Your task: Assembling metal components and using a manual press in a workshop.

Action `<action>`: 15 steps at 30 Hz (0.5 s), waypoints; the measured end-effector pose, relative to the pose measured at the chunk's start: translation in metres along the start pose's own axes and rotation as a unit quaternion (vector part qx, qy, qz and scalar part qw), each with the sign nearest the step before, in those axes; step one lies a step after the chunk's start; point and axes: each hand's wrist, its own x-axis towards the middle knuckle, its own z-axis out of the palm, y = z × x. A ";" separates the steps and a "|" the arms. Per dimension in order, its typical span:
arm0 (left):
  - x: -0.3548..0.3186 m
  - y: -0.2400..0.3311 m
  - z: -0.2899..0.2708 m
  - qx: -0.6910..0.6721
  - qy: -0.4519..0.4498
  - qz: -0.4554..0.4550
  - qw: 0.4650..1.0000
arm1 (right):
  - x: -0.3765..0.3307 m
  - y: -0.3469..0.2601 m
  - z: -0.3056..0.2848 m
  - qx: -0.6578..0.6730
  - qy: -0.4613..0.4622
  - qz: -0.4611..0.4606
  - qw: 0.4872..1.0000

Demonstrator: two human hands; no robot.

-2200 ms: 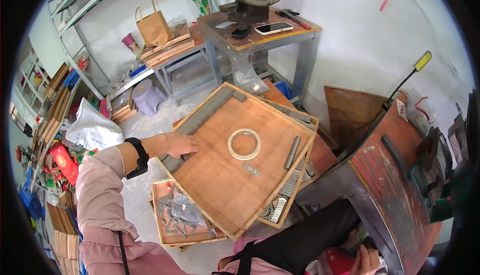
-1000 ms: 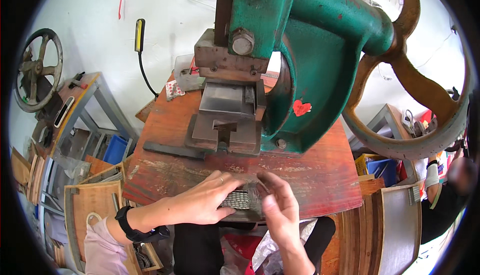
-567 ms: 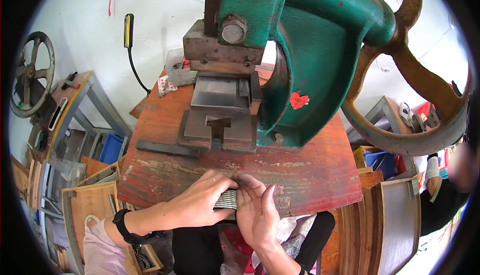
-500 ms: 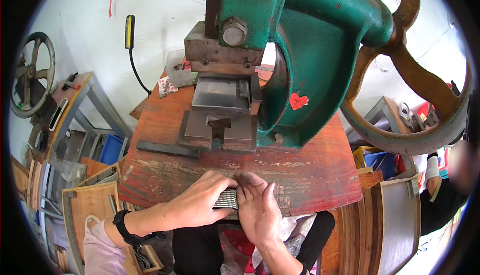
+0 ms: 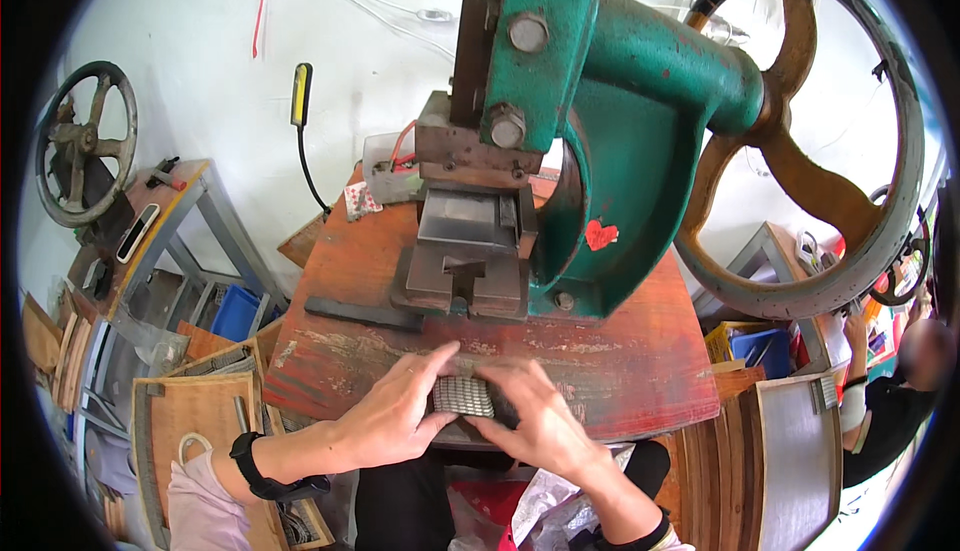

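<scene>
A small block of closely packed silvery metal pieces, its face a grid of little bumps, is held over the near edge of a worn reddish wooden table. My left hand grips its left side, thumb below and fingers above. On the other side my right hand closes around the block, palm down and slightly blurred. Beyond my hands stands a green press with a steel slotted die block at its base. A dark flat bar lies on the table left of the die block.
The press's large handwheel stands at the right. Wooden trays are stacked at lower right, and another wooden tray sits at lower left. A second handwheel is at far left. At the right edge is another person.
My right hand has turned from palm up to palm down around the block's right side. More of the block's bumpy face shows. The whole view has shifted.
</scene>
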 end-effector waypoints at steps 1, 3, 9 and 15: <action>0.005 0.004 -0.006 -0.024 0.062 0.028 0.997 | 0.007 -0.002 -0.008 0.003 0.040 -0.021 0.999; 0.020 0.008 -0.018 -0.048 0.178 0.078 0.980 | 0.030 -0.007 -0.021 0.017 0.094 -0.019 0.995; 0.117 -0.033 -0.043 -0.171 0.316 0.030 0.933 | 0.119 0.017 -0.031 0.046 0.206 0.122 0.970; 0.146 -0.047 -0.066 0.021 0.262 -0.018 0.965 | 0.152 0.034 -0.041 -0.057 0.234 0.178 0.954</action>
